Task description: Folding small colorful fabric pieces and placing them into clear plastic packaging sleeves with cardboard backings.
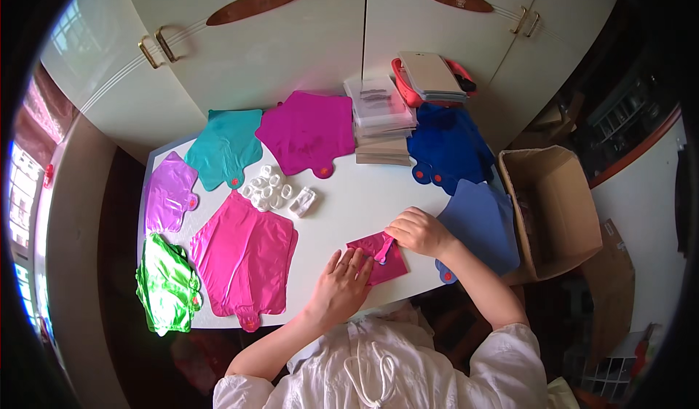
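A pink foil balloon (393,267), folded into a small flat packet, lies near the front edge of the white table (331,227). My left hand (346,281) rests flat on its left part, fingers stretched out. With fingers pinched together, my right hand (419,232) holds a narrow folded strip of the foil at the packet's upper right. My fingertips hide part of that strip. To the left lies a larger pink foil sheet (244,256), spread flat with a rounded tab at its lower end.
Flat foil pieces lie around: green (166,281), lilac (169,194), teal (226,147), magenta (309,132), dark blue (448,143), pale blue (480,223). White rolls (266,188) sit mid-table beside a small white packet (302,202). Clear-bagged stacks (378,110), a red basket (408,92) and a cardboard box (561,212) border the table.
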A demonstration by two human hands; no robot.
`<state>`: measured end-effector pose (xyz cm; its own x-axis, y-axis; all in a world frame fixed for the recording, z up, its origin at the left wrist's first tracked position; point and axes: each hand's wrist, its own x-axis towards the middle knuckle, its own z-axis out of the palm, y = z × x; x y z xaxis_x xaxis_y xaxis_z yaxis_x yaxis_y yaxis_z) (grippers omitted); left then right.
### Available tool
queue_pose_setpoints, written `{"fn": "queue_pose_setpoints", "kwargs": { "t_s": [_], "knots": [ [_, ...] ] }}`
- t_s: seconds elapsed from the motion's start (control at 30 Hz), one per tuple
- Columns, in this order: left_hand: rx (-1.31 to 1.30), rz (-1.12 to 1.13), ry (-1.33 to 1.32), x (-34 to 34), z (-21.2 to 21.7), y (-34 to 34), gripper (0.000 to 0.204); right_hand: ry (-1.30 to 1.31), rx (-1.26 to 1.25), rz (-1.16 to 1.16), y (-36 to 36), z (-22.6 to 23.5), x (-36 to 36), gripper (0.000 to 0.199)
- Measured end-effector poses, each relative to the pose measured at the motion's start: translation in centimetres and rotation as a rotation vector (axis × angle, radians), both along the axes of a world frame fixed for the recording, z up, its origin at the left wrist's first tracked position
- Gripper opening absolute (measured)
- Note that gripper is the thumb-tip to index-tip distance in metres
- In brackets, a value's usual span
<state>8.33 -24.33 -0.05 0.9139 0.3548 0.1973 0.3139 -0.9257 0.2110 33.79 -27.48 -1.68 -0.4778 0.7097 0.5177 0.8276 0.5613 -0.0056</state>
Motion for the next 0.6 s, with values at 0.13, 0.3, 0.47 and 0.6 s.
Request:
{"fn": "queue_pose_setpoints", "kwargs": {
  "t_s": [0.13,0.3,0.47,0.6],
  "knots": [
    [0.009,0.008,0.016,0.1,0.3,-0.1,0.052,-0.042,0.001,-0.057,0.3,-0.2,-0.4,0.008],
    [0.021,0.004,0.022,0.2,0.4,0.1,0.051,-0.093,-0.131,-0.305,-0.2,0.7,-1.0,0.018],
    [0.033,0.005,0.033,0.3,0.1,0.3,0.050,0.116,-0.108,-0.311,-1.5,2.3,-4.7,0.032],
    [0.015,-0.010,0.058,0.1,0.1,0.0,0.050,-0.005,-0.285,-0.345,-3.3,0.0,-6.8,0.052]
  ]
}}
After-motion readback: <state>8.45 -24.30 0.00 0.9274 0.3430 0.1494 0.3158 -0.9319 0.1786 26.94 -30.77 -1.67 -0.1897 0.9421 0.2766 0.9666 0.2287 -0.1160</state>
